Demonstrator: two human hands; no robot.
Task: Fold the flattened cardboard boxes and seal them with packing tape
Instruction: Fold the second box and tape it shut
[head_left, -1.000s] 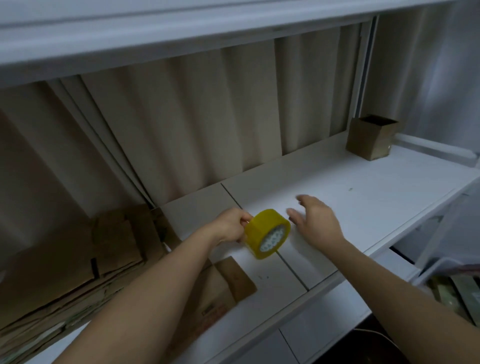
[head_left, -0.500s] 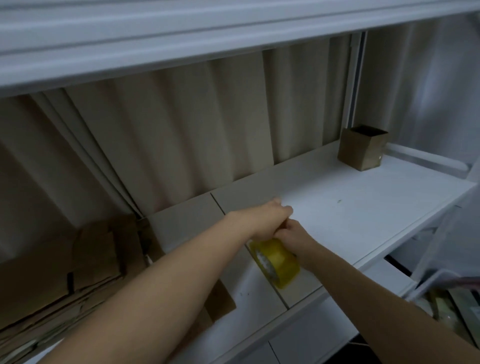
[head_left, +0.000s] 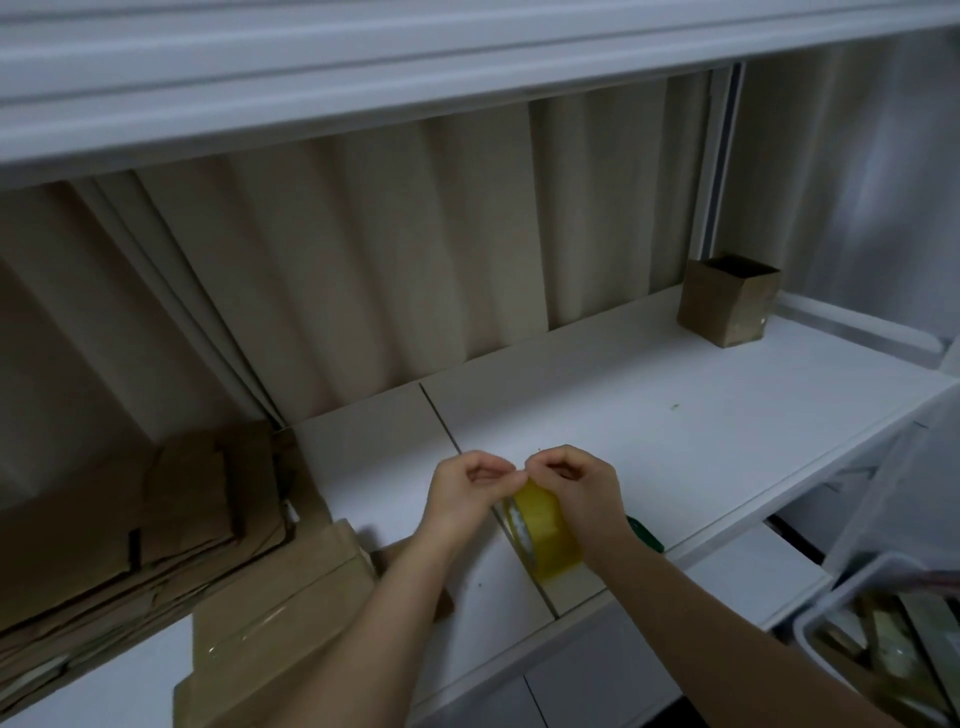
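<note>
There is one roll of yellow tape (head_left: 543, 530), one small open box (head_left: 727, 301) that stands upright, one folded box (head_left: 280, 618) with clear tape on its top, and one pile of flattened cardboard (head_left: 104, 545); how many sheets are in the pile I cannot tell.

Both hands are at the centre of the view, a little toward 6 o'clock. The left hand (head_left: 462, 499) has its fingers curled, and thumb and forefinger pinch at the top edge of the tape roll. The right hand (head_left: 576, 493) is curled over the roll from the 3 o'clock side and grips it; its fingertips meet those of the left hand. The roll stands on its edge on the white shelf (head_left: 675, 441).

The folded box lies at 7 o'clock, partly hidden by the left forearm. The pile of flattened cardboard is at 9 o'clock, against the beige curtain (head_left: 415, 249). The small open box is far away at 2 o'clock, in the back corner of the shelf. A dark green object (head_left: 644, 535) shows just behind the right wrist, mostly covered. At 4 o'clock a white bin (head_left: 831, 608) holds cardboard scraps.
</note>
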